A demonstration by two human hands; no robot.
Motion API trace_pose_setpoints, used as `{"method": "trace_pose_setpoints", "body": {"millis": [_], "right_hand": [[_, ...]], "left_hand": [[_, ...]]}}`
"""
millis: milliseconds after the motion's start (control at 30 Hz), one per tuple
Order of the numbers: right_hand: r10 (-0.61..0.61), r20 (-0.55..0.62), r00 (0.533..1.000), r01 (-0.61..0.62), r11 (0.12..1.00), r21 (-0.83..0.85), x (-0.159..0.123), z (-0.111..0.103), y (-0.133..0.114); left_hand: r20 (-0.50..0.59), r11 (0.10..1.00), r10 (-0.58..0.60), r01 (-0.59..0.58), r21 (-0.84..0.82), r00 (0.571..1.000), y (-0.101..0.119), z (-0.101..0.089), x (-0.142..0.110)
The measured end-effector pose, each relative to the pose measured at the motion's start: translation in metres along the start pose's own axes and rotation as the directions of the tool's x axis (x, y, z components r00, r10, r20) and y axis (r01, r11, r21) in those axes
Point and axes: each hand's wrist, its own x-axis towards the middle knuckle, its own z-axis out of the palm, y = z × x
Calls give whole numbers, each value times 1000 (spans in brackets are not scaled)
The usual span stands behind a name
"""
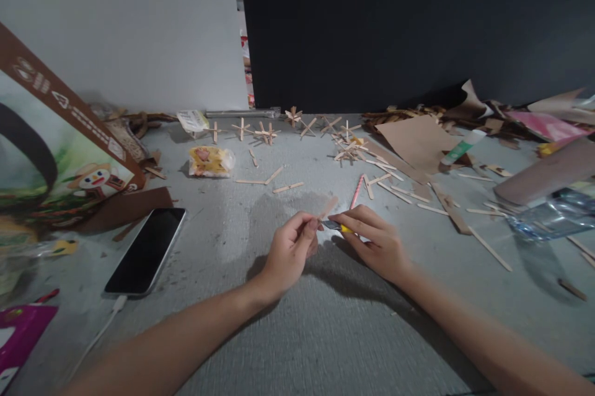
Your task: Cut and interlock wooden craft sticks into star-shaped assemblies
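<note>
Near the middle of the grey table, my left hand (292, 248) pinches a short wooden craft stick (329, 207), whose far end looks blurred. Opposite it, my right hand (374, 240) is closed round a yellow utility knife (344, 228). The knife's blade points left and meets the stick close to my left fingertips; whether it has cut in, I cannot tell. Just beyond my right hand lies a red-and-white striped straw (357, 190). Farther off are a joined pair of sticks (288, 187) and several crossed-stick pieces (267, 133).
A phone (146, 252) with a white cable lies left, beside a large printed bag (69, 129). A yellow snack packet (210, 162) sits farther back. Right are loose sticks, cardboard scraps (418, 145), a glue stick (463, 148) and a plastic bottle (555, 216). Panels (409, 30) stand behind.
</note>
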Motion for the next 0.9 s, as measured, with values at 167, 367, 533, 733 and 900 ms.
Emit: {"method": "trace_pose_setpoints", "body": {"millis": [167, 367, 533, 733, 900], "right_hand": [[-9, 9, 1000, 9, 1000, 18, -2, 1, 2], [6, 48, 999, -7, 1000, 21, -1, 0, 3], [19, 55, 998, -21, 999, 24, -2, 2, 4], [-11, 46, 999, 10, 1000, 13, -2, 3, 7], [6, 40, 999, -8, 999, 34, -3, 4, 8]], "left_hand": [[-4, 1000, -8, 9, 21, 1000, 1, -1, 0], [0, 998, -45, 44, 53, 999, -5, -4, 3], [46, 996, -90, 89, 16, 995, -10, -6, 6], [79, 991, -111, 117, -70, 991, -10, -6, 7], [101, 982, -113, 127, -139, 988, -6, -5, 7]]}}
